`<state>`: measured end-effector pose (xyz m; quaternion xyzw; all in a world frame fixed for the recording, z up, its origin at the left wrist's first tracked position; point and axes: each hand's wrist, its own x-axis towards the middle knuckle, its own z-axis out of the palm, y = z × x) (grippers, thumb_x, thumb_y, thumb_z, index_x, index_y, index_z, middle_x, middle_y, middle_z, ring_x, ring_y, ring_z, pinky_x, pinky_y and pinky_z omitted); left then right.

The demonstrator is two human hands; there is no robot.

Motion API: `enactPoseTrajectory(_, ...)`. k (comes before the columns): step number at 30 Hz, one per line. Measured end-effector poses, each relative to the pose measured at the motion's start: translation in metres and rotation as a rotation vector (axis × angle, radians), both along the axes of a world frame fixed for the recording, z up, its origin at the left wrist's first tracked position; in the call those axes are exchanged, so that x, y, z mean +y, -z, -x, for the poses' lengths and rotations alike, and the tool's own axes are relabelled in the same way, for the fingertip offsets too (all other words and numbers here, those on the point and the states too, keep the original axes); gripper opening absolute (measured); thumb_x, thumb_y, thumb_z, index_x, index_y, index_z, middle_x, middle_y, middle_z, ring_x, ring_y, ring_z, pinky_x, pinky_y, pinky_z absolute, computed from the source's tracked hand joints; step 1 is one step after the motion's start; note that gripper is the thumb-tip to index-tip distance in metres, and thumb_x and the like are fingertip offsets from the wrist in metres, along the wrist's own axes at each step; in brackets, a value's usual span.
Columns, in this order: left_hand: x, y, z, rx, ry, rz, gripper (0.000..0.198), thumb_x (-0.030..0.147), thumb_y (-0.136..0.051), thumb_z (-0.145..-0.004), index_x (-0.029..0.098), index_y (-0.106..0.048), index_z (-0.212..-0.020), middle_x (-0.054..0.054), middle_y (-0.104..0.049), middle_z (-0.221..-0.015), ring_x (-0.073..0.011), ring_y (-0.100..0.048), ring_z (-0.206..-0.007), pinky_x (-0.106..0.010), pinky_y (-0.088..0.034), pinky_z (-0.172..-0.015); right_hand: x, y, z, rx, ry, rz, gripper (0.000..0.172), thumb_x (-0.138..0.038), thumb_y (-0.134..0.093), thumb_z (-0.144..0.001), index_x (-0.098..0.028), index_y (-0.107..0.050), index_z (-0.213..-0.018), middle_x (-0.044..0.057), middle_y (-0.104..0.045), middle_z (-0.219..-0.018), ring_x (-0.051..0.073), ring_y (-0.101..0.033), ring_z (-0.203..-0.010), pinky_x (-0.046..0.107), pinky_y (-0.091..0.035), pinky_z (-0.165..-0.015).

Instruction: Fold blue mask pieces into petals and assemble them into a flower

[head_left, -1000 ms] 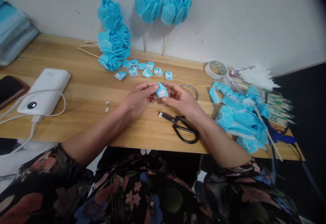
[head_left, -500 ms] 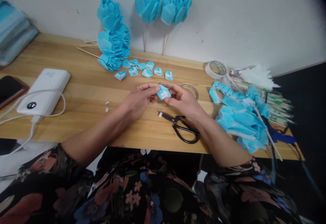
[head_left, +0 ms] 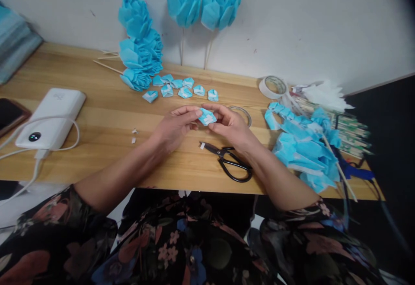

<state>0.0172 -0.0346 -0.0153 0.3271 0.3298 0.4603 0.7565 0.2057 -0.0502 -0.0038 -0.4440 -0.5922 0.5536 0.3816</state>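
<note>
Closest in, black-handled scissors [head_left: 221, 152] lie on the wooden table [head_left: 168, 168], right of centre, with a white scrap [head_left: 202, 146] at the blade tips. Just beyond, above the table's middle, the left hand [head_left: 178, 124] and the right hand [head_left: 231, 126] both pinch one folded blue paper piece [head_left: 206, 116], its white patches facing up. A white power bank [head_left: 52, 116] lies to the left; loose blue paper [head_left: 304, 149] is heaped to the right. Farther, small folded pieces [head_left: 185, 92] sit grouped, a tape roll [head_left: 264, 90] to their right. Farthest, two blue paper flowers [head_left: 221, 6] stand against the wall [head_left: 285, 21].
</note>
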Motion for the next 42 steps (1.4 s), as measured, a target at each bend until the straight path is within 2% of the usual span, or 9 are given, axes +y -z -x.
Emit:
enactPoseTrajectory(6,0.0041,0.0009,0.0022,-0.01,-0.048,0.014,0.017,0.028,-0.089,-0.072,0.019,-0.074,-0.076,-0.001,-0.074,-0.079,-0.0125,-0.065,-0.073,-0.027,-0.048,-0.07,0.0021,0.0015,-0.0037,0.03,-0.031,-0.019,0.052,-0.025,-0.073,-0.082,-0.024,-0.063,-0.132,0.001,-0.064,-0.092,0.015,-0.062,-0.086,0.036,-0.057,-0.083)
enactPoseTrajectory(12,0.0051,0.0017,0.0033,-0.038,-0.073,0.024,0.016,0.026,-0.089,-0.072,0.019,-0.075,-0.077,0.0,-0.074,-0.078,-0.0117,-0.065,-0.073,-0.026,-0.048,-0.069,0.0037,0.0053,-0.0019,0.045,0.009,-0.026,0.052,-0.034,-0.078,-0.082,-0.024,-0.064,-0.131,0.0,-0.064,-0.088,0.014,-0.06,-0.079,0.035,-0.058,-0.08)
enactPoseTrajectory(21,0.0024,0.0018,-0.0009,-0.033,-0.04,0.015,0.017,0.027,-0.09,-0.07,0.018,-0.077,-0.076,-0.002,-0.076,-0.079,-0.0128,-0.066,-0.073,-0.026,-0.049,-0.071,0.0036,0.0049,0.0011,0.081,0.027,0.015,0.048,-0.027,-0.077,-0.08,-0.024,-0.066,-0.126,0.0,-0.069,-0.09,0.014,-0.063,-0.08,0.035,-0.059,-0.08)
enactPoseTrajectory(29,0.0047,0.0049,0.0007,-0.038,-0.09,0.003,0.016,0.027,-0.089,-0.072,0.018,-0.076,-0.076,-0.002,-0.076,-0.08,-0.0131,-0.066,-0.075,-0.027,-0.048,-0.07,0.0023,0.0024,0.0006,0.08,0.01,0.026,0.053,-0.031,-0.078,-0.081,-0.023,-0.063,-0.131,0.0,-0.069,-0.087,0.014,-0.064,-0.081,0.034,-0.059,-0.081)
enactPoseTrajectory(37,0.0024,0.0046,-0.0004,0.014,-0.056,-0.017,0.016,0.03,-0.087,-0.074,0.019,-0.076,-0.078,-0.001,-0.076,-0.081,-0.0126,-0.067,-0.074,-0.028,-0.05,-0.074,0.0029,0.001,0.0004,0.085,0.045,0.04,0.049,-0.034,-0.079,-0.079,-0.023,-0.066,-0.125,-0.001,-0.065,-0.086,0.013,-0.062,-0.081,0.032,-0.059,-0.08)
enactPoseTrajectory(42,0.0019,0.004,-0.0002,0.029,-0.042,-0.022,0.014,0.028,-0.086,-0.075,0.02,-0.075,-0.079,0.0,-0.075,-0.083,-0.012,-0.067,-0.076,-0.029,-0.049,-0.075,0.0014,-0.0002,-0.0003,0.026,0.026,-0.006,0.049,-0.027,-0.074,-0.08,-0.023,-0.064,-0.129,-0.004,-0.06,-0.077,0.013,-0.06,-0.074,0.033,-0.057,-0.077)
